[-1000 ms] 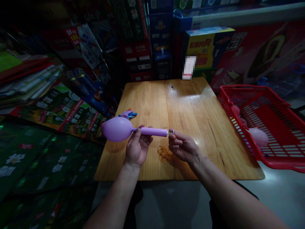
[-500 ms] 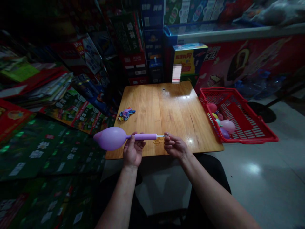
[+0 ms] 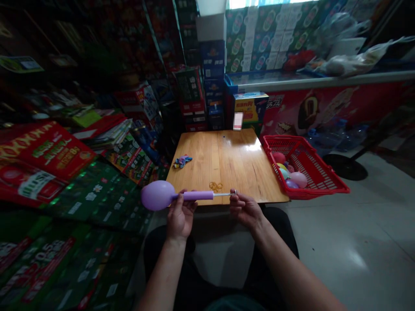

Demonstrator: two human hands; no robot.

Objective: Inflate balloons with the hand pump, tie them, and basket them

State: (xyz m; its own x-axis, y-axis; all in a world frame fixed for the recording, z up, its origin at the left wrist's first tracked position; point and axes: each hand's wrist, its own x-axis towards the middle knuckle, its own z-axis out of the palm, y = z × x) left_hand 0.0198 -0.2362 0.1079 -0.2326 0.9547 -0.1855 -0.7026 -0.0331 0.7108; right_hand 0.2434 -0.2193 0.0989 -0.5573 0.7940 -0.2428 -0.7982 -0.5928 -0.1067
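My left hand is closed round the barrel of a purple hand pump, pinching the neck of a purple balloon fitted on its tip. The balloon is partly inflated and points left. My right hand is closed on the pump's handle at the end of the pulled-out white rod. Both hands hover at the near edge of a small wooden table. On the table lie several orange rubber bands and a little pile of flat balloons.
A red plastic basket with several inflated balloons stands on the floor right of the table. Stacked boxes and printed packages fill the left side and back. A counter runs along the back right. Grey floor lies to the right.
The view has pulled back and tilted up, showing more of the room. The pump rod is drawn out further, and my hands sit nearer the table's front edge.
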